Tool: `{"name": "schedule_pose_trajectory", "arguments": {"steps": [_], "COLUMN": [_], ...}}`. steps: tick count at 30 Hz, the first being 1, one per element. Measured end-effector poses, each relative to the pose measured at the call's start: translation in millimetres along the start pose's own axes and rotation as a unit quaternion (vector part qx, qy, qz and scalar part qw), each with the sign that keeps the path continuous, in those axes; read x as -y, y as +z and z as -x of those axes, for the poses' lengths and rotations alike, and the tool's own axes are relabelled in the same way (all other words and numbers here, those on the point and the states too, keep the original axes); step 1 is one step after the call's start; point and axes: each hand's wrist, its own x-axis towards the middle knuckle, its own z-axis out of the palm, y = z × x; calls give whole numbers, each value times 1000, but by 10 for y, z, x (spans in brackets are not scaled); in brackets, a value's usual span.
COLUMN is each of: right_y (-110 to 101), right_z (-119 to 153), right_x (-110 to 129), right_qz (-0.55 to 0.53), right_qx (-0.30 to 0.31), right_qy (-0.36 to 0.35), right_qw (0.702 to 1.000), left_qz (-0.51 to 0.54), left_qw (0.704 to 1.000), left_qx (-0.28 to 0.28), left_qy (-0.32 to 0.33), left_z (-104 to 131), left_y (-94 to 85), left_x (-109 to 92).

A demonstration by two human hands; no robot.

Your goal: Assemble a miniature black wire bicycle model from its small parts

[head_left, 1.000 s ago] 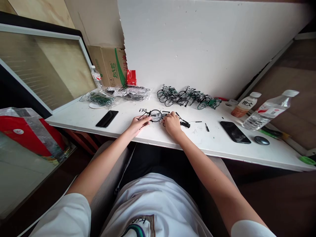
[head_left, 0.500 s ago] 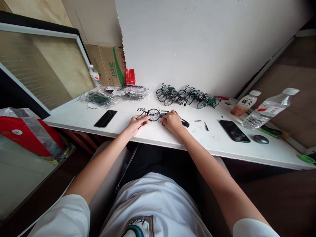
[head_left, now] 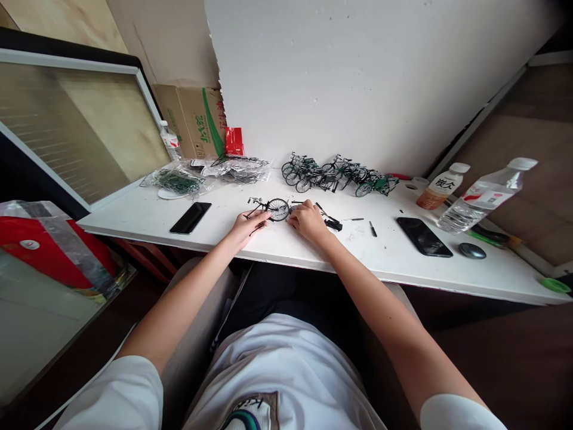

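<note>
"Quick, nearest first from your feed?"

"White shirt (head_left: 277,358) at the bottom of my view, then the front edge of the white table (head_left: 277,252)."

"Hands?"

"Left hand (head_left: 247,229): thumb and fingers pinching a small black model bicycle (head_left: 279,209), its spoked wheel towards the right hand (head_left: 308,220). Bike's mid-table, straight ahead of me."

"And the right one?"

"Fingers bent, tips down near the tabletop, just beside that wheel. Gripping something? Can't tell from my end, its own knuckles block it. A black part (head_left: 333,224) lies just right of it."

"Either side?"

"Phone (head_left: 190,218) on the left. On the right, a short dark tool (head_left: 373,229), then a black phone (head_left: 424,237) with a round dark object (head_left: 471,251) beside it."

"Further?"

"Two bottles far right, one brown (head_left: 436,194), one clear (head_left: 487,200). Behind the hands, a cluster of model bicycles (head_left: 313,178), some green. Plastic bags (head_left: 242,169) back left, cardboard box (head_left: 190,122) behind them, white wall panel (head_left: 349,77) last."
</note>
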Motion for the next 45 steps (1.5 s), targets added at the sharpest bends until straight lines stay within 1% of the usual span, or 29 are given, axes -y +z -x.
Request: {"name": "schedule_pose_trajectory", "arguments": {"steps": [4, 7, 9, 13, 16, 19, 23, 26, 33, 35, 38, 41, 43, 45], "right_y": [86, 113, 85, -53, -139, -162, -177, -234, -339, -344, -327, -276, -233, -195], "right_z": [-18, -27, -27, 1, 25, 29, 24, 36, 71, 78, 91, 97, 91, 78], "right_x": [22, -11, -56, -165, -241, -301, -365, -417, -489, -485, -429, -329, -276, -252], "right_qz": [25, -14, -46, -68, -66, -86, -135, -159, -148, -131, -74, -36, -32, -32], "right_qx": [-12, -13, -13, -20, 19, 66, 81, 105, 128, 129, 119, 81, 51, 37], "right_qy": [-8, -15, -12, 30, 37, 38, 39, 41, 67, 69, 68, 56, 39, 32], "right_qw": [1000, 1000, 999, 997, 997, 993, 987, 981, 978, 981, 988, 995, 997, 998], "left_qz": [0, 0, -1, -7, -15, -14, -10, -10, -8, -8, -8, -7, -7, -7], "left_qw": [1000, 1000, 1000, 1000, 1000, 1000, 1000, 1000, 1000, 1000, 1000, 1000, 1000, 1000], "left_qx": [1, 6, 6, 0, -2, -3, -3, -3, -3, -4, -3, -2, -2, -1], "left_qy": [5, 9, 7, 3, 6, 5, 4, 3, 4, 6, 5, 8, 13, 15], "left_z": [-32, -37, -32, -22, -19, -13, 12, 36, 59, 60, 61, 61, 55, 45], "left_y": [-25, -32, -32, -26, -26, -24, -2, 25, 54, 54, 54, 54, 51, 46], "left_x": [39, 50, 47, 35, 33, 30, 10, -17, -42, -38, -36, -34, -28, -19]}}
